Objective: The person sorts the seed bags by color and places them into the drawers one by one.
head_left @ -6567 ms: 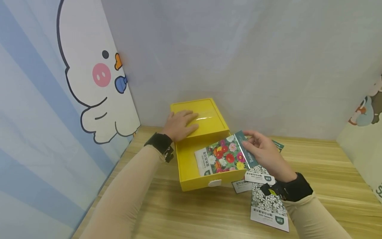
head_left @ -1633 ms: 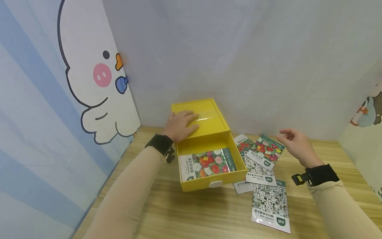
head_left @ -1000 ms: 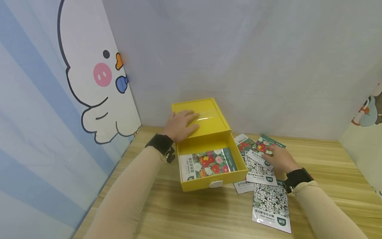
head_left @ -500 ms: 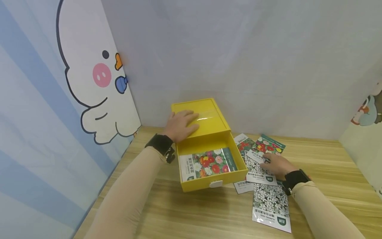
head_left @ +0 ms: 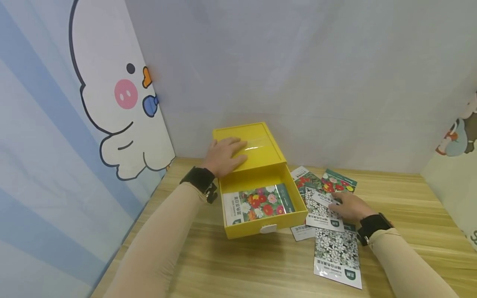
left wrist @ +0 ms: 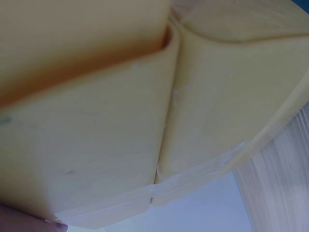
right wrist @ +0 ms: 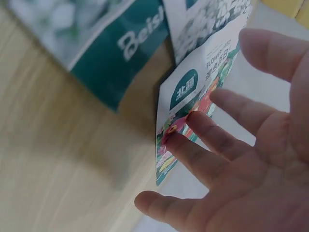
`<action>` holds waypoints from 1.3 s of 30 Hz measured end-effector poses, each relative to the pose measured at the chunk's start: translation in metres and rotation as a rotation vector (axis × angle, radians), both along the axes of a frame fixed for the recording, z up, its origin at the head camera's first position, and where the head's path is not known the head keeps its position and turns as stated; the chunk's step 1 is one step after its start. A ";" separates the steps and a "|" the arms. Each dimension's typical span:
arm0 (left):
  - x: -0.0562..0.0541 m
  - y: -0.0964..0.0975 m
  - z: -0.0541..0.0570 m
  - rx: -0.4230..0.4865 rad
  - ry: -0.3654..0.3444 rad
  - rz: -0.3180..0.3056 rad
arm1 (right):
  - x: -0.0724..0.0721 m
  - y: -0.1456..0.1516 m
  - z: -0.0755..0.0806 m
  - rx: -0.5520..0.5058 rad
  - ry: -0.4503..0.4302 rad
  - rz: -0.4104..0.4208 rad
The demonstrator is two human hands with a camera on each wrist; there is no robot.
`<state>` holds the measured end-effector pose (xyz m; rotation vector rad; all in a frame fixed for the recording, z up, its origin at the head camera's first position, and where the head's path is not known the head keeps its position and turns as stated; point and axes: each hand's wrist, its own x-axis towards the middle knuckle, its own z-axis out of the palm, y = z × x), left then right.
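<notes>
My left hand [head_left: 225, 156] rests flat, fingers spread, on top of a yellow drawer box [head_left: 266, 151]. Its drawer, with a white knob [head_left: 268, 228], is pulled out toward me. A seed packet with mixed bright flowers [head_left: 261, 203] lies inside. To the right, my right hand [head_left: 349, 205] is over a similar colourful seed packet [head_left: 340, 183], which overlaps a white-flower packet [head_left: 324, 222]. In the right wrist view the fingers are loosely spread, with fingertips [right wrist: 195, 118] right at the packet's printed face. The left wrist view shows only the box's side [left wrist: 96, 145] close up.
Another white-flower packet [head_left: 337, 252] lies nearer me on the wooden table [head_left: 242, 269]. A red-flower packet [head_left: 303, 177] lies beside the box, and a packet's white end [head_left: 302, 234] shows by the drawer's front corner. A grey curtain [head_left: 316, 82] hangs behind.
Earlier my right hand held a colourful seed packet over the drawer; that packet now lies inside. The right hand has since moved right, down to the loose packets. My left hand has stayed put.
</notes>
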<state>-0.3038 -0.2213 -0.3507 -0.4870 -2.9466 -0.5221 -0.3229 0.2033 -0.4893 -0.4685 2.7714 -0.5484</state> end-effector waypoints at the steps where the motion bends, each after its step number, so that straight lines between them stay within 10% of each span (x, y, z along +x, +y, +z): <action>1: 0.000 0.000 0.000 0.000 0.001 0.000 | 0.001 0.001 0.000 0.000 -0.002 0.002; 18: -0.002 0.000 -0.003 -0.015 0.014 0.000 | 0.005 0.012 0.008 0.003 0.002 0.033; 31: -0.001 -0.001 -0.002 0.005 -0.003 -0.003 | 0.007 0.013 0.007 0.088 0.065 -0.358; 39: -0.002 -0.002 -0.003 0.010 -0.007 -0.006 | 0.005 0.018 0.003 0.112 -0.031 -0.334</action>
